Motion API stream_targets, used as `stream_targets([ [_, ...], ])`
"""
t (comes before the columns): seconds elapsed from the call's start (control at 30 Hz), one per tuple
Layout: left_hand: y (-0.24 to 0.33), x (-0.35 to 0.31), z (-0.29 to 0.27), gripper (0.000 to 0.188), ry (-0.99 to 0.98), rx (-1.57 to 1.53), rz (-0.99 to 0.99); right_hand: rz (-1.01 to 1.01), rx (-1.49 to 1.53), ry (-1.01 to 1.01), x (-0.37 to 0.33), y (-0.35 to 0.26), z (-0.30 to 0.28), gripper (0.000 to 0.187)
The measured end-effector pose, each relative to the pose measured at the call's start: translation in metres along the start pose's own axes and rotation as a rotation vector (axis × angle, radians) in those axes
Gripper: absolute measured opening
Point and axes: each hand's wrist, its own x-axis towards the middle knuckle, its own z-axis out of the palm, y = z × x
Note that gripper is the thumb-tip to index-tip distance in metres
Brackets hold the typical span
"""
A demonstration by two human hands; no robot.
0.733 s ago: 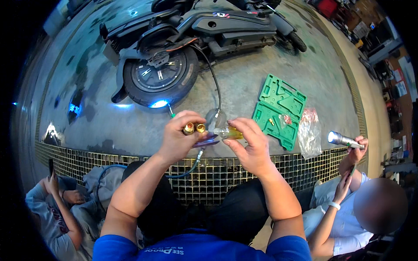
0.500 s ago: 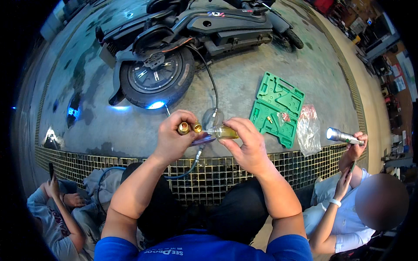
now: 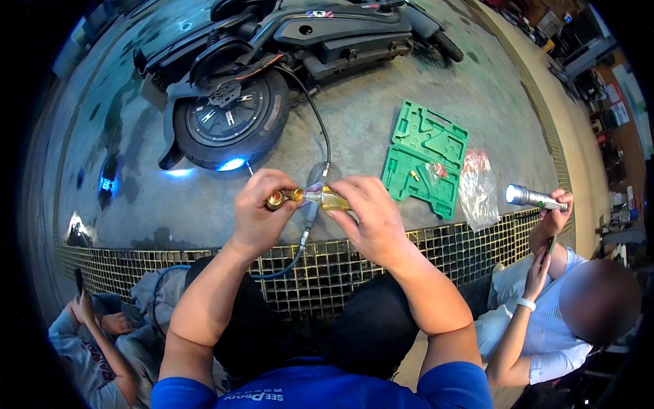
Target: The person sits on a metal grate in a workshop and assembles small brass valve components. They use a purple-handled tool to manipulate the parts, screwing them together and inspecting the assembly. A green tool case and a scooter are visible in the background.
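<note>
My left hand (image 3: 256,211) is closed around a brass fitting (image 3: 275,199) with two round mouths facing up and right. Between the thumb and fingers of my right hand (image 3: 371,215) lies a small clear bottle (image 3: 335,198) of yellow liquid. It lies nearly level, its narrow nozzle at the fitting's right mouth; whether the tip is inside I cannot tell. Just beyond and below my hands, a hose with a metal coupling (image 3: 311,217) hangs over the grating, and a round clear part (image 3: 325,173) shows behind the bottle.
A dark scooter (image 3: 306,41) lies on its side, its rear wheel (image 3: 231,126) beyond my left hand. An open green case (image 3: 426,160) and a clear plastic bag (image 3: 479,191) lie at right. One person at right holds a lit flashlight (image 3: 535,198); another at left holds a phone (image 3: 79,281).
The bottle's nozzle has come closer to the mouth of the brass fitting. My view has shifted, so the scooter, case and my hands sit slightly further left and higher.
</note>
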Motion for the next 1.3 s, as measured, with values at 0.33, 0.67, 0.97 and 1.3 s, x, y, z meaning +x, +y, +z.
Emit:
stream_targets([
  [0.33, -0.001, 0.000, 0.004, 0.034, -0.028, 0.035, 0.036, -0.035, -0.082, -0.038, 0.000, -0.001, 0.001, 0.039],
  [0.67, 0.005, 0.002, 0.004, 0.032, -0.064, 0.069, -0.041, -0.150, -0.242, -0.020, -0.002, -0.003, 0.002, 0.030],
  [0.97, 0.007, 0.003, 0.003, 0.032, -0.093, 0.093, -0.037, -0.176, -0.262, 0.006, -0.001, -0.009, 0.003, 0.026],
  [1.3, 0.005, 0.001, 0.007, 0.032, -0.099, 0.044, -0.050, -0.033, -0.011, -0.043, -0.004, -0.005, 0.003, 0.035],
])
